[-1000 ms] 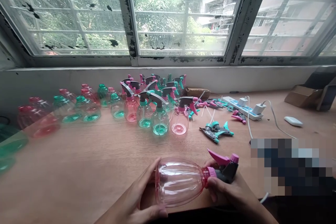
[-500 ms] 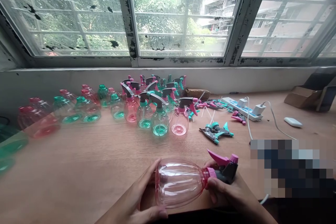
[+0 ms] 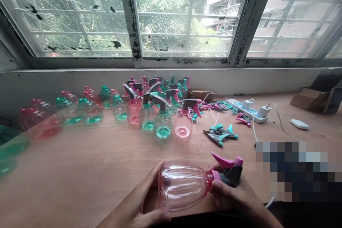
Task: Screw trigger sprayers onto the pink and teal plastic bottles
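I hold a clear pink spray bottle (image 3: 181, 184) on its side just above the near edge of the wooden table (image 3: 93, 164). My left hand (image 3: 139, 206) cups its round base, fingers wrapped around it. My right hand (image 3: 235, 196) grips the neck, at the pink collar under the grey and pink trigger head (image 3: 229, 170). The trigger points up and to the left.
Several assembled pink and green spray bottles (image 3: 160, 114) stand mid-table. Capless bottles (image 3: 80, 108) lie at the left. Loose trigger heads (image 3: 220, 133) lie to the right, beside a power strip (image 3: 247, 109) with cables, a white mouse (image 3: 299, 124) and a cardboard box (image 3: 310, 98).
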`<state>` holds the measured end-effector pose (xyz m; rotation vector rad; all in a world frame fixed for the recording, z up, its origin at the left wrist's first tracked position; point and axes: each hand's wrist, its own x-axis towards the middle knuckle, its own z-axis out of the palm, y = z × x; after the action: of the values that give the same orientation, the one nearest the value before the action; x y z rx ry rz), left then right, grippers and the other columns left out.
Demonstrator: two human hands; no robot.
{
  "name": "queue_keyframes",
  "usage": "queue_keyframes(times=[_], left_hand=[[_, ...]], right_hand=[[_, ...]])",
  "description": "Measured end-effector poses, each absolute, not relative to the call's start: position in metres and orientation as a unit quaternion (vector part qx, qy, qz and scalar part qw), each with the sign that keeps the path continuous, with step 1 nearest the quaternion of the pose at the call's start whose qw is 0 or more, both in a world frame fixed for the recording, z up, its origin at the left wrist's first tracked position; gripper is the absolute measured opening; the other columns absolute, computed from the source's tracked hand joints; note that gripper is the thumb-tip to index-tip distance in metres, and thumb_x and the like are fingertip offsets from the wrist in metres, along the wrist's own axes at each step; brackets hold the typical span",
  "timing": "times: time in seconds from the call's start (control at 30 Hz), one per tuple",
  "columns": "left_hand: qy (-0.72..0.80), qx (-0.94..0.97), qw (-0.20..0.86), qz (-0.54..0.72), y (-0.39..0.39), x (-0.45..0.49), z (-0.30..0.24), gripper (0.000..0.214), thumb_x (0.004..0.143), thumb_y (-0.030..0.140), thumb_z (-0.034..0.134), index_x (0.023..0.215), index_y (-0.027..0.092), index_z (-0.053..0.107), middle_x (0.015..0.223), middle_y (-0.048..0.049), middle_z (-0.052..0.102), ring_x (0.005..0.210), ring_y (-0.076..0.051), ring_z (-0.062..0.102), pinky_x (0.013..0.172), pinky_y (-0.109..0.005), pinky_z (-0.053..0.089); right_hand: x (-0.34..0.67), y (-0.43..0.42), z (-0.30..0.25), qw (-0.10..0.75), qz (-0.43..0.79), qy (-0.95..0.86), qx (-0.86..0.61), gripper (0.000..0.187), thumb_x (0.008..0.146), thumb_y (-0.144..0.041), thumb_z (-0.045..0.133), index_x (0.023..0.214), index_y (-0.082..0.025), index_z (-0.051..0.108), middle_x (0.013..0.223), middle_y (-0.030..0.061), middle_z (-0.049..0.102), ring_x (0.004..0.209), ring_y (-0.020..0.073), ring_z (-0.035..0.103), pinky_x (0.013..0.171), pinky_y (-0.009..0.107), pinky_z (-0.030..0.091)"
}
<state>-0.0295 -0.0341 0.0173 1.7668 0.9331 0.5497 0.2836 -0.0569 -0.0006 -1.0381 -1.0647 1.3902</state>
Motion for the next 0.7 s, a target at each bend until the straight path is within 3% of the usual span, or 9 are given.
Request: queue_keyframes(times=[0.4,0.7], left_hand=[[0.401,0.72,0.52,0.226,-0.033,-0.025,0.028,0.092,0.086,0.038,0.078,0.16,0.036,0.023,0.168,-0.0016,0.031,0.153,-0.036,0.028,0.127,-0.053,0.021],[0.39,0.722,0.518,0.242,-0.034,-0.022,0.028,0.097,0.087,0.034,0.077,0.161,0.037,0.015,0.166,-0.0043,0.036,0.15,-0.036,0.035,0.124,-0.056,0.024]], right_hand=[[0.285,-0.057,-0.003,0.525,0.584,-0.445,-0.431,0.045,0.075,-0.045,0.087,0.1,-0.016,0.061,0.048,-0.0038,0.069,0.044,0.0133,0.061,0.047,0.024,0.043],[0.284,-0.056,-0.001,0.537,0.589,-0.436,-0.419,0.045,0.074,-0.045,0.088,0.097,-0.016,0.063,0.051,-0.0028,0.07,0.043,0.0125,0.061,0.046,0.022,0.043]])
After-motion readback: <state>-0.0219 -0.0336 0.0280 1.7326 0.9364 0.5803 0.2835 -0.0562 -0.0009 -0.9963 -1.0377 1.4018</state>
